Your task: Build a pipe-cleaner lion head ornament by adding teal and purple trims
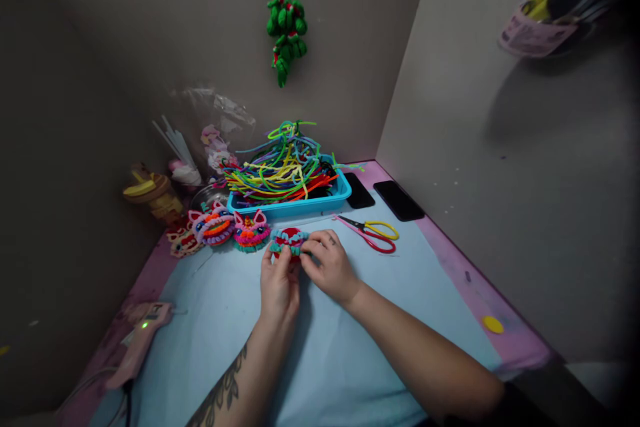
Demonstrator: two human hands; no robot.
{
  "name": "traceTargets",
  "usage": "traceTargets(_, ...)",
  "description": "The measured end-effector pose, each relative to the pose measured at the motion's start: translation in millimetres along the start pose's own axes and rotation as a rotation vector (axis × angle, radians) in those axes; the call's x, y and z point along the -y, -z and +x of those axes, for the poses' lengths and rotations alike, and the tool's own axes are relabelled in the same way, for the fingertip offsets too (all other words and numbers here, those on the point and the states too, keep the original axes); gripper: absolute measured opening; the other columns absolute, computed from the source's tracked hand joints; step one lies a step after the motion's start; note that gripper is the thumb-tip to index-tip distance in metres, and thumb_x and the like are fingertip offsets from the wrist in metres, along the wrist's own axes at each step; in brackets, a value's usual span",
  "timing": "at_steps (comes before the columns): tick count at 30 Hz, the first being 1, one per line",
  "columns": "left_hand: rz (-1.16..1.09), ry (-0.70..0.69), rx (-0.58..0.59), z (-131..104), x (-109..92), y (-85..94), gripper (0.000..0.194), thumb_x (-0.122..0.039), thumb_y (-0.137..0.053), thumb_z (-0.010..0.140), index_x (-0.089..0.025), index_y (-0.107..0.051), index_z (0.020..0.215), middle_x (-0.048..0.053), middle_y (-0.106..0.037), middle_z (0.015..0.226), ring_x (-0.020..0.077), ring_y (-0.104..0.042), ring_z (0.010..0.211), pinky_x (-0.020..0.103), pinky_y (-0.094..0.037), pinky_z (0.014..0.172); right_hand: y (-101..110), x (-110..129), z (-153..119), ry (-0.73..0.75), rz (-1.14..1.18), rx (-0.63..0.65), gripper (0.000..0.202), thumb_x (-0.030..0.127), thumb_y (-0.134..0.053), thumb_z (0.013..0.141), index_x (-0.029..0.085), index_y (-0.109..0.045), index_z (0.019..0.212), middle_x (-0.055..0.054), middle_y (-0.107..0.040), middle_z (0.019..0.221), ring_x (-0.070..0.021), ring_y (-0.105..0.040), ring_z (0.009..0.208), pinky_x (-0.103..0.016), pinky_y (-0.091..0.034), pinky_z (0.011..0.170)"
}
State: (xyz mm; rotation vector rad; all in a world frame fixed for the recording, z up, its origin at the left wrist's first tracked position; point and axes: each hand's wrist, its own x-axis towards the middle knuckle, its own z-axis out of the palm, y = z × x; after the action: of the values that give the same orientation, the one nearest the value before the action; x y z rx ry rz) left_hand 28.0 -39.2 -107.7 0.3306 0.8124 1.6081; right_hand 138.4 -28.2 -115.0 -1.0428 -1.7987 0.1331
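Observation:
A small pipe-cleaner craft piece, light blue and teal around a red middle, is held up between both hands near the centre of the table. My left hand grips it from below, thumb across its front. On its right edge, my right hand pinches with the fingertips; what exactly lies between them is hidden. Just left of it sits a pink and orange pipe-cleaner animal head. Beside that are a lilac and orange head and a cream and red one.
Behind stands a blue tray heaped with pipe cleaners. Scissors lie right of my hands, near two black phones. A pink glue gun with a green light rests at left. Green ornaments hang on the wall.

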Motion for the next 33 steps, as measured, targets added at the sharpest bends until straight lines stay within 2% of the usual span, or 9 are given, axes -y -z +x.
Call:
traceTargets(5, -0.013, -0.020, -0.013, -1.3, 0.9, -1.1, 0.045, -0.019, -0.082, 0.059, -0.020, -0.052, 0.094, -0.003, -0.067, 0.074, 0.0102, -0.064, 0.065, 0.020, -0.048, 0.065, 0.7, 4.1, -0.2, 0.011, 0.013, -0.010, 0.015, 0.020, -0.056, 0.081, 0.020, -0.062, 0.094, -0.008, -0.058, 0.091, -0.0212, -0.052, 0.089, -0.038, -0.047, 0.081)
traceTargets(11, 0.034, -0.007, 0.004, -4.9, 2.4, -3.1, 0.045, -0.019, -0.082, 0.058, -0.019, -0.052, 0.093, -0.002, -0.067, 0.076, 0.0088, -0.063, 0.065, 0.019, -0.047, 0.065, -0.2, 6.6, 0.8, 0.026, -0.018, -0.045, 0.011, 0.017, -0.055, 0.082, 0.021, -0.065, 0.086, -0.007, -0.058, 0.086, -0.0203, -0.052, 0.086, -0.037, -0.047, 0.079)
traceTargets(17, 0.058, 0.003, -0.014, -6.2, 3.1, -1.9, 0.046, -0.020, -0.081, 0.060, -0.020, -0.053, 0.096, -0.002, -0.067, 0.076, 0.0093, -0.063, 0.064, 0.020, -0.047, 0.066, 1.2, 5.2, 2.0, 0.031, -0.052, -0.025, 0.012, 0.017, -0.056, 0.080, 0.022, -0.067, 0.083, -0.006, -0.057, 0.086, -0.0203, -0.051, 0.085, -0.037, -0.047, 0.078)
traceTargets(24, -0.001, -0.011, 0.077, -8.2, -0.3, 0.2, 0.041, -0.023, -0.079, 0.064, -0.021, -0.056, 0.099, 0.000, -0.067, 0.082, 0.0114, -0.064, 0.068, 0.022, -0.049, 0.067, 2.4, 1.0, -1.1, 0.014, -0.011, -0.066, 0.012, 0.015, -0.055, 0.080, 0.020, -0.064, 0.086, -0.007, -0.056, 0.090, -0.0209, -0.052, 0.088, -0.038, -0.048, 0.079)
traceTargets(28, 0.046, -0.073, 0.071, -9.1, 1.6, -0.7, 0.053, -0.020, -0.079, 0.063, -0.024, -0.053, 0.108, 0.001, -0.068, 0.085, 0.0119, -0.065, 0.073, 0.022, -0.050, 0.071, 4.7, 2.0, -2.9, 0.012, 0.032, -0.073, 0.016, 0.016, -0.056, 0.078, 0.020, -0.061, 0.093, -0.008, -0.057, 0.094, -0.0215, -0.053, 0.091, -0.040, -0.048, 0.081)
traceTargets(33, 0.168, -0.125, 0.086, -11.1, 5.6, 0.1, 0.073, -0.015, -0.078, 0.064, -0.028, -0.042, 0.126, 0.002, -0.070, 0.088, 0.0126, -0.067, 0.079, 0.022, -0.049, 0.076, 7.4, 4.3, -3.1, 0.044, 0.060, -0.108, 0.017, 0.016, -0.054, 0.082, 0.021, -0.061, 0.096, -0.007, -0.060, 0.093, -0.0212, -0.054, 0.089, -0.040, -0.048, 0.080)
